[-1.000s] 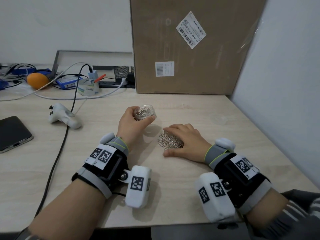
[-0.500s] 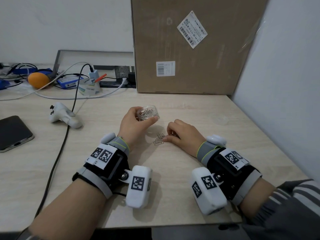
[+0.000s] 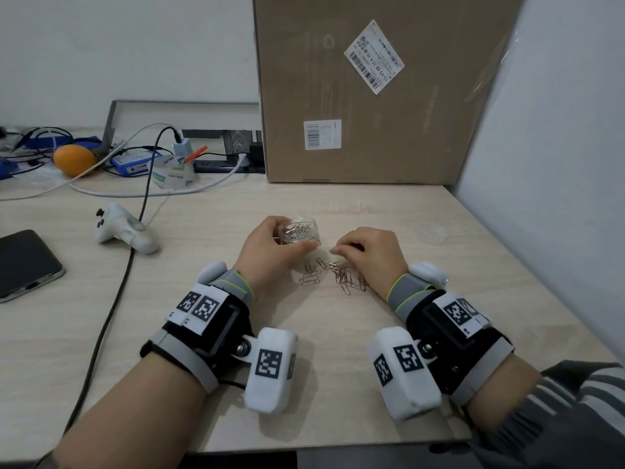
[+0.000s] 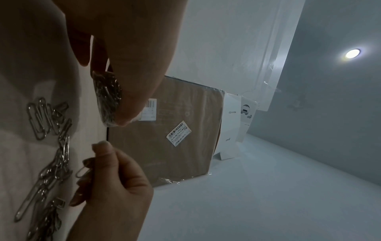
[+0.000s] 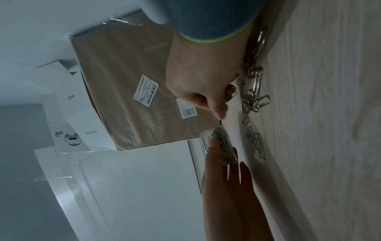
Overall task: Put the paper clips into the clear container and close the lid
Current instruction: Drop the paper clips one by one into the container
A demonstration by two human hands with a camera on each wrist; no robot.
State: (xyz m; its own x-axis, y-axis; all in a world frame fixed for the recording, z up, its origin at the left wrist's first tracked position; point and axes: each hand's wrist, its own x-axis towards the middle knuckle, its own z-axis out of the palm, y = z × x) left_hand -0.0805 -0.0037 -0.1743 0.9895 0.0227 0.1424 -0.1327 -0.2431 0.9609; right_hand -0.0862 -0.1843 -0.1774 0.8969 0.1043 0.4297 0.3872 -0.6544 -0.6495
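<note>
Head view evenly bright, edges bowed; wrist views dim, perhaps slightly blurred, ceiling lamp point(image 4: 353, 53) glaring.

Phone point(image 3: 23, 262): cut off by left edge, head view
Box point(image 3: 382, 86): top beyond frame; label print too small to read
Clips point(image 3: 350, 277): partly hidden under right hand point(image 3: 370, 255)
Container point(image 4: 108, 97): largely covered by left hand point(image 4: 132, 48)
Lid point(image 3: 433, 234): faint, outline barely discernible

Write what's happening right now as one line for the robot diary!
left hand: holds clear container, part-filled | right hand: pinching paper clips off table | lid: off, lying right | step: filling
</note>
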